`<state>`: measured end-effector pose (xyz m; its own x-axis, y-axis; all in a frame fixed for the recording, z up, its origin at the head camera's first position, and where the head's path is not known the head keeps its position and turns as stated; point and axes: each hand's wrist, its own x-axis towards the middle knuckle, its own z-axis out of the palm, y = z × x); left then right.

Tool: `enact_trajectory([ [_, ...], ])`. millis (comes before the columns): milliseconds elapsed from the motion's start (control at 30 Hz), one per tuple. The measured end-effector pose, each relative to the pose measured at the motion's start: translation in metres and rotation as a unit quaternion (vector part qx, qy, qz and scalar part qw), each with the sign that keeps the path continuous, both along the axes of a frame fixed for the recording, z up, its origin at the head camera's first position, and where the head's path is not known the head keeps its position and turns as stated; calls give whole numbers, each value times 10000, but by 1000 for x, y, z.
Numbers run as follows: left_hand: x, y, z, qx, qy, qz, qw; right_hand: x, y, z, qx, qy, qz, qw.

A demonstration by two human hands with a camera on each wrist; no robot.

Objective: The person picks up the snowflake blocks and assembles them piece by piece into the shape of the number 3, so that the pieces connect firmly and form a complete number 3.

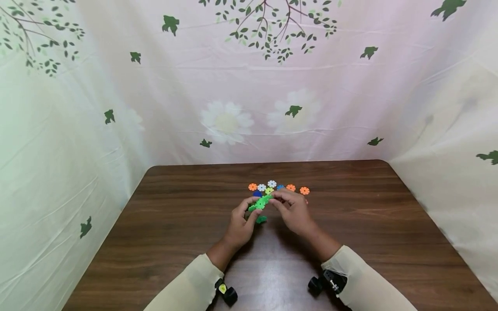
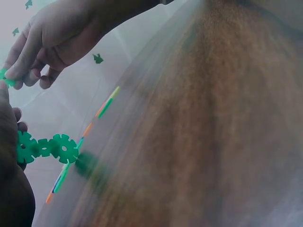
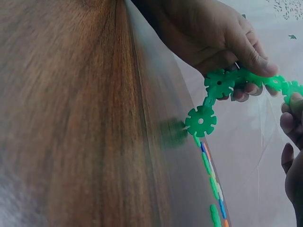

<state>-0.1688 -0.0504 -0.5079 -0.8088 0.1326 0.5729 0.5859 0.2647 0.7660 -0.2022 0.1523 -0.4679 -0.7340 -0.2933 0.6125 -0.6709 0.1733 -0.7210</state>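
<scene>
Both hands hold a chain of green notched plastic discs [image 1: 261, 202] above the table. My left hand [image 1: 239, 224] grips the chain near its middle, thumb in front and fingers behind. At the chain's far right end, my right hand [image 1: 297, 214] pinches a green disc between thumb and fingertips. In the right wrist view, part of the chain hangs below the left hand [image 3: 213, 35], ending in a flat round disc [image 3: 200, 121]. The left wrist view shows this hanging part [image 2: 45, 147] beside the left palm, with slotted edges and round centre holes.
Loose discs lie on the brown wooden table [image 1: 175, 224] just beyond the hands: an orange disc [image 1: 304, 190], a white disc [image 1: 272, 184], a yellow-green disc [image 1: 269, 190] and a dark blue disc [image 1: 257, 194] among several. A printed cloth [image 1: 249, 82] hangs behind the table.
</scene>
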Motion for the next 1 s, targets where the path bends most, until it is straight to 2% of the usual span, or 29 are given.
enact_trajectory([
  [200,-1,1,-1,-1,448,-5,9990,-1,-2,-4,-139,600,101,9981],
  [333,1,2,1,-87,533,12,9985,0,-3,-6,-179,854,76,9962],
  [600,6,1,4,-154,411,20,9990,8,-4,-4,-44,837,-10,9965],
  [833,5,0,5,-102,792,-61,9968,7,-3,-3,-45,756,122,9971],
  [1000,6,0,6,-105,891,-220,9957,8,-1,-1,-8,739,316,9968],
])
